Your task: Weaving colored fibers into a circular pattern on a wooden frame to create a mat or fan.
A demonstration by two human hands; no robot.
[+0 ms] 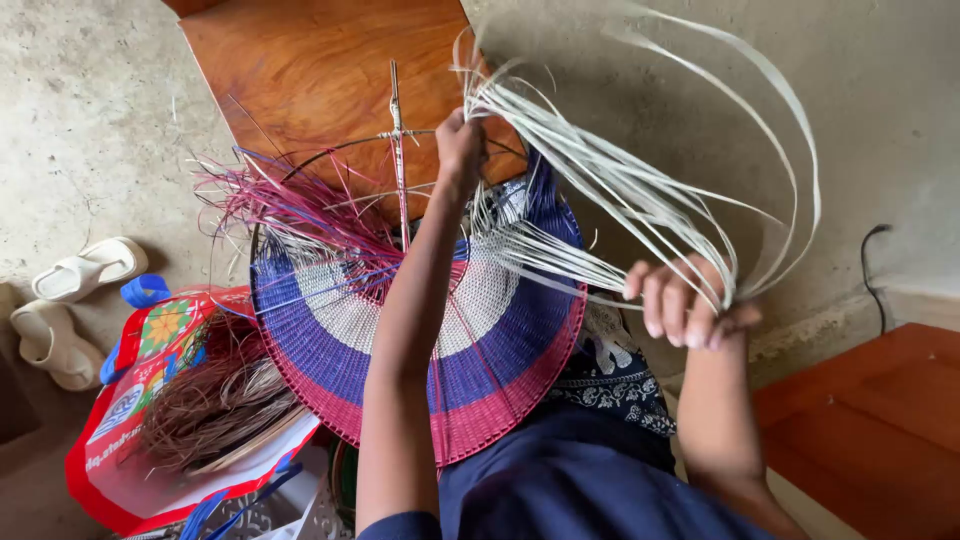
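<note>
Grips [462,140] [685,305] pinch pale strips [620,190] beyond weaving's rim [575,300].

Both arms are bare from the short sleeves down to the fingers; the left hand [460,140] and right hand [685,300] wear no gloves, rings or bands; the fingernails on the right hand are short and unpainted; the top is plain dark blue; below it shows dark cloth with a white flower print.
</note>
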